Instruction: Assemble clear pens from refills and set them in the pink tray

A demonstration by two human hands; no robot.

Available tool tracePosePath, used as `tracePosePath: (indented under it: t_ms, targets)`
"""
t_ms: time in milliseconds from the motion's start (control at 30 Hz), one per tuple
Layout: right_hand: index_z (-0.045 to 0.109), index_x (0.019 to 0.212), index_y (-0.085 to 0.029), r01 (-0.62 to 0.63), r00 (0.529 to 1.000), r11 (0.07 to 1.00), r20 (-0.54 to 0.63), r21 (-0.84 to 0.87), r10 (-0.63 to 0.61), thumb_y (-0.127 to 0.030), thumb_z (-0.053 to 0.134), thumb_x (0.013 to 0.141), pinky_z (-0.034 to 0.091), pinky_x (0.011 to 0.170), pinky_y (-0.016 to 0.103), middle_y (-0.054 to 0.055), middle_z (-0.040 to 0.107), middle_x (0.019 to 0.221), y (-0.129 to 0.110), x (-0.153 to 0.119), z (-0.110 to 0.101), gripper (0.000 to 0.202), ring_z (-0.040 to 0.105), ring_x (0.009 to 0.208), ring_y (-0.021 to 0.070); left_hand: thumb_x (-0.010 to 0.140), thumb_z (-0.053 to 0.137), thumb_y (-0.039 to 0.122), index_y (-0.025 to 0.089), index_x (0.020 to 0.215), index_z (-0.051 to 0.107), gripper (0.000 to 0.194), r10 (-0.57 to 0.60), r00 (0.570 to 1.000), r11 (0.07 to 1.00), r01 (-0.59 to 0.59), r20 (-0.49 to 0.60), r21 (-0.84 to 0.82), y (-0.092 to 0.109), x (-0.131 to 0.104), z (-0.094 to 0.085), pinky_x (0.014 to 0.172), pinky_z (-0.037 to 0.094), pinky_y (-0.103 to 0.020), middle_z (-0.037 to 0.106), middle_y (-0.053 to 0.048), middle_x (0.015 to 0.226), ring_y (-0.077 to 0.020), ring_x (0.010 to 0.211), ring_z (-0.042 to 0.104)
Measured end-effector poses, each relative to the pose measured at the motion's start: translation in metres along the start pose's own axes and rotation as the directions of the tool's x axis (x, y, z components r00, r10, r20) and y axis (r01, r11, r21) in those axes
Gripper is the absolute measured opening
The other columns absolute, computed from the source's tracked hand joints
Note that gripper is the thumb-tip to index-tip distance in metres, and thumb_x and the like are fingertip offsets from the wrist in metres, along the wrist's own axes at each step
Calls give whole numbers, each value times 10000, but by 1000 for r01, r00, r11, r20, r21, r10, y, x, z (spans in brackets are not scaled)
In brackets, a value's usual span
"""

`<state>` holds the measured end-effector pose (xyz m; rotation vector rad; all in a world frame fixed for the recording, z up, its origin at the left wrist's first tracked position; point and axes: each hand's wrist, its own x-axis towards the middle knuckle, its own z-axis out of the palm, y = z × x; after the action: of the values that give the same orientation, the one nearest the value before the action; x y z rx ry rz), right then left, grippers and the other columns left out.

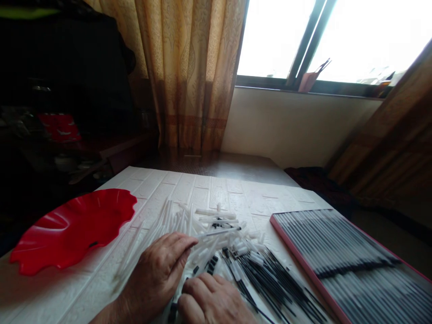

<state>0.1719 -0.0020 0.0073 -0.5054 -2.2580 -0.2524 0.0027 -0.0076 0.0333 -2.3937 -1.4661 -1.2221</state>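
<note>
My left hand (158,269) rests low over the table, fingers pressed together and thumb tucked against them. What it holds, if anything, is hidden. Close beside it, my right hand (214,300) is curled at the bottom edge, its fingertips out of sight. Under and between the hands show some small black pieces (212,264), perhaps pen caps. Just beyond lies a loose pile of clear plastic tubes (178,220) like pen barrels. To the right of my right hand is a bundle of thin black rods (266,279) resembling pen refills, some with clear tips.
A red wavy-edged plastic dish (77,225) stands at the left. At the right, a pink-edged tray (305,270) holds rows of pens. The white brick-patterned table surface (219,191) ends before a dark tabletop (249,166), with a curtain (189,81) and a window behind.
</note>
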Motion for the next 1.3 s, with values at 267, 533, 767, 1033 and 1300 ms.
tracePosePath:
  t_ms: [267,533,767,1033,1300]
  targets:
    - [585,1026,-204,-374,924,793,124,482,361,-126,503,917,495,607,206,29,686,814,23,-5,-26,157,649,685,149,1000,523,476,319,1345,597,385,28,998,945,-8,55,-328,10,-12,-6,963,560,-313,703,-60,1261,-250,1153,676]
    - [693,919,-208,-430,896,833,280,349,345,-240,504,943,479,601,227,41,709,771,41,-5,-51,193,677,660,165,1050,470,416,296,994,658,230,-197,972,764,232,124,-602,25,-4,-2,752,581,-184,722,24,831,-131,785,724]
    - [694,637,-244,-628,489,751,647,-205,585,-185,600,822,359,557,267,6,722,628,77,-22,-110,216,680,612,190,1067,414,415,305,1149,602,234,-78,995,954,92,62,-286,20,-11,3,668,560,-164,765,29,877,-129,728,752]
    - [752,695,-222,-435,271,815,807,-384,525,-155,655,732,283,506,309,95,788,767,60,-22,-101,124,740,707,281,1090,314,377,250,1176,555,286,202,947,973,-163,251,-166,18,-7,6,646,576,-174,788,5,902,-140,742,778]
    - [637,738,-219,-530,452,819,743,-222,494,-115,588,802,285,512,267,7,730,699,63,-16,-102,131,668,615,170,1098,256,347,234,1129,570,335,301,935,952,-307,186,4,23,-2,3,495,546,-217,761,-2,762,-160,592,746]
